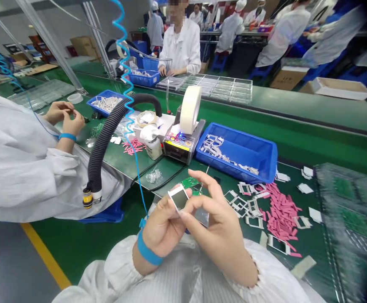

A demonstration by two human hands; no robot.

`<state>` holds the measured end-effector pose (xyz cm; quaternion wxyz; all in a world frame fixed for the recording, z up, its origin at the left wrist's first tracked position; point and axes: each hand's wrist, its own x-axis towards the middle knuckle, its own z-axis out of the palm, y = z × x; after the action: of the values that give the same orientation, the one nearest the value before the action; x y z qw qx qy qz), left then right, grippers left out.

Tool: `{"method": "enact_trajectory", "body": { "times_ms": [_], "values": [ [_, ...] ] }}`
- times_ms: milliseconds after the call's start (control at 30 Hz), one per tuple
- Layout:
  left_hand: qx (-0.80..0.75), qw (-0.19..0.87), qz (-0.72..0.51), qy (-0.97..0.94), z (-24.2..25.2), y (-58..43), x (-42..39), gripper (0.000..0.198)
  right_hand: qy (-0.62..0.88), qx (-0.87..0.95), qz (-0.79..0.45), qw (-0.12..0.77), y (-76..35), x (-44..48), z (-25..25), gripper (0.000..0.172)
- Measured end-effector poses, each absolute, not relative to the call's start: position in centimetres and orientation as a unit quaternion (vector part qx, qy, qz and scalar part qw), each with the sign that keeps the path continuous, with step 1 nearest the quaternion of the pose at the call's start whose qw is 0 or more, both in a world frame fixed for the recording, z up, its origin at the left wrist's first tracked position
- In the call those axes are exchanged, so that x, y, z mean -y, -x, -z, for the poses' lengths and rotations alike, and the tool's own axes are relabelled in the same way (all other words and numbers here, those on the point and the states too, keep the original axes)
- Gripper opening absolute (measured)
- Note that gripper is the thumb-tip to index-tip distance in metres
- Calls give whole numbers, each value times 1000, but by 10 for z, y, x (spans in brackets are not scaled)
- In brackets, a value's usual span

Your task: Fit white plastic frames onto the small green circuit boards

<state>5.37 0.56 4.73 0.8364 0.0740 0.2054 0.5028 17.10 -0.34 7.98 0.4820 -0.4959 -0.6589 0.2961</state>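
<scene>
Over the bench, left hand and right hand clamp a white frame, partly hidden.

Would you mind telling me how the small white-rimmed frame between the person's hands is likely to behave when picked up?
The frame is probably light, since the left hand and right hand hold it with just fingers. Its narrow rim may flex easily. Being flat, it seems unlikely to roll.
</scene>
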Motion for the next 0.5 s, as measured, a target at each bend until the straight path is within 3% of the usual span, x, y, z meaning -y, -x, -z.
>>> {"method": "enact_trajectory", "body": {
  "times_ms": [133, 500],
  "values": [
    [-214, 832, -505, -84, -49, -56, -4, 26, 520, 642, -266, 496, -176, -3, -79, 10],
    [-219, 827, -510, -92, -45, -56, -4, 26, 525, 589, -341, 510, -175, -10, -78, 12]
  ]
}}
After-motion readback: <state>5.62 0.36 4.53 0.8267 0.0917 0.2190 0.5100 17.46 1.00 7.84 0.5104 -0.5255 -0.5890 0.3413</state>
